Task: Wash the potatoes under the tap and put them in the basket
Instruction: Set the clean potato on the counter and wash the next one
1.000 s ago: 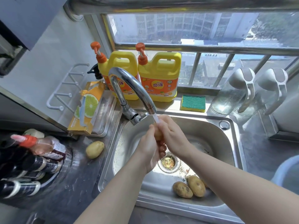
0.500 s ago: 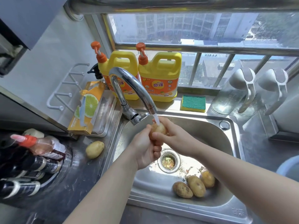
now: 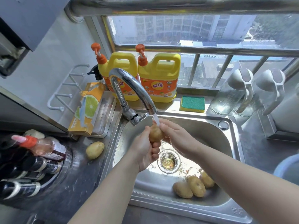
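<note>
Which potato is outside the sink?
The potato on the counter, left of the sink. The held potato is under the tap; three others lie in the sink.

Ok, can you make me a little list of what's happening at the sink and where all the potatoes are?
held potato: above the sink, between both hands
tap: running, water lands on the held potato
left hand: fingers curled round the held potato
right hand: holds it from the other side
potatoes in sink: three, together near the front edge
potato on counter: one, left of the sink
</note>
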Tool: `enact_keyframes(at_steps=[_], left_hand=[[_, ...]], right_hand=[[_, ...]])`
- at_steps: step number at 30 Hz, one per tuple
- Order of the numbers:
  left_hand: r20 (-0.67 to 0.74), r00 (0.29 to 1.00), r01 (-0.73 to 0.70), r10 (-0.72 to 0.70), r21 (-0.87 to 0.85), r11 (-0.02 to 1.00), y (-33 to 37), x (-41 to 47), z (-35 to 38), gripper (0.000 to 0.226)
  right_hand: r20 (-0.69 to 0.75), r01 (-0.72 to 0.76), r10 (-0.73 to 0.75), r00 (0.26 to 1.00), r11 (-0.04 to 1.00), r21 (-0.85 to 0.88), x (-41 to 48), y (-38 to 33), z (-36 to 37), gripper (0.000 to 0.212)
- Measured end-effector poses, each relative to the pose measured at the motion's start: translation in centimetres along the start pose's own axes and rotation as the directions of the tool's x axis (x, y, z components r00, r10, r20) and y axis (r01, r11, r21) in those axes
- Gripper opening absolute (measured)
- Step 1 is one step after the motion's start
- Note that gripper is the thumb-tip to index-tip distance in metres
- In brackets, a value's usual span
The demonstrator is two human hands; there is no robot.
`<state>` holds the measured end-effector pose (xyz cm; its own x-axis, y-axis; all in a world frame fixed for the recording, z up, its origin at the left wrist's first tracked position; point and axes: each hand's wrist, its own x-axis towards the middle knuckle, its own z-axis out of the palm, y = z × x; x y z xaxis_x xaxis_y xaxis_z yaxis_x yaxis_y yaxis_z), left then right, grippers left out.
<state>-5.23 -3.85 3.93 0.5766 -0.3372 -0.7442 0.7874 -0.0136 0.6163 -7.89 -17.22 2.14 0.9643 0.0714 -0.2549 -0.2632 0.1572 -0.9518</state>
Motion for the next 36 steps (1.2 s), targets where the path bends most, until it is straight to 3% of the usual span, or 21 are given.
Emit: enact_keyframes(at_steps=[2,4,8,11,13,16,18,21,23,25,28,32,34,36], left_hand=[[-0.016,0.999,-0.038,0.039,0.034,0.999,-0.1,0.2,-0.2,0.052],[-0.036,0.995,-0.092,0.095,0.076,0.993,-0.4,0.5,0.1,0.053],[-0.088,0.978,-0.179,0.188,0.097,0.979,-0.9,1.1,0.4,0.055],[-0.081,0.968,-0.230,0.239,0.105,0.968,-1.5,1.2,0.8,0.056],[-0.077,0.956,-0.272,0.284,0.132,0.953,-2.2,1.5,1.3,0.057],[-0.085,0.929,-0.335,0.359,0.217,0.917,-2.9,2.0,1.3,0.054],[-0.097,0.913,-0.357,0.397,0.284,0.890,-3.0,2.1,0.9,0.057],[-0.101,0.904,-0.361,0.415,0.338,0.869,-2.7,2.0,0.0,0.059],[-0.092,0.920,-0.337,0.381,0.312,0.889,-2.3,2.2,-0.6,0.059],[-0.093,0.941,-0.290,0.325,0.268,0.919,-2.0,2.5,-1.0,0.060],[-0.095,0.949,-0.270,0.301,0.247,0.931,-1.8,2.3,-0.4,0.056],[-0.069,0.899,-0.368,0.433,0.417,0.831,-2.3,1.2,1.0,0.045],[-0.042,0.866,-0.418,0.498,0.485,0.768,-2.8,0.6,1.3,0.043],[-0.012,0.851,-0.440,0.525,0.530,0.725,-3.2,0.3,1.1,0.046]], right_hand=[[0.086,-0.011,0.020,0.996,0.994,-0.105,-0.3,-0.3,-0.3,0.029],[0.014,-0.016,0.019,1.000,0.974,-0.227,-0.3,-0.2,-0.2,0.042],[-0.090,0.041,-0.061,0.994,0.977,-0.210,-0.4,0.2,1.2,0.020],[-0.225,0.132,-0.200,0.954,0.950,-0.282,-0.1,0.8,2.4,0.011],[-0.316,0.148,-0.219,0.923,0.961,-0.235,0.3,0.8,2.8,0.021],[-0.450,0.066,-0.099,0.888,0.994,-0.088,0.9,-0.1,3.0,0.028],[-0.458,0.028,0.013,0.889,0.996,0.082,1.4,-0.3,2.8,0.028],[-0.353,-0.015,0.108,0.929,0.967,0.255,1.7,-0.1,1.8,0.025],[-0.247,-0.027,0.069,0.966,0.985,0.171,1.1,0.3,0.9,0.040],[-0.143,-0.025,0.018,0.990,0.999,-0.046,0.1,0.7,0.4,0.053],[-0.140,0.019,-0.044,0.989,0.985,-0.174,-0.3,0.9,0.9,0.052],[-0.303,0.031,-0.064,0.951,0.993,-0.114,1.2,0.9,1.8,0.020],[-0.413,-0.015,0.029,0.910,0.999,0.036,1.8,0.4,1.9,0.020],[-0.435,-0.045,0.125,0.892,0.981,0.189,2.1,0.1,1.4,0.025]])
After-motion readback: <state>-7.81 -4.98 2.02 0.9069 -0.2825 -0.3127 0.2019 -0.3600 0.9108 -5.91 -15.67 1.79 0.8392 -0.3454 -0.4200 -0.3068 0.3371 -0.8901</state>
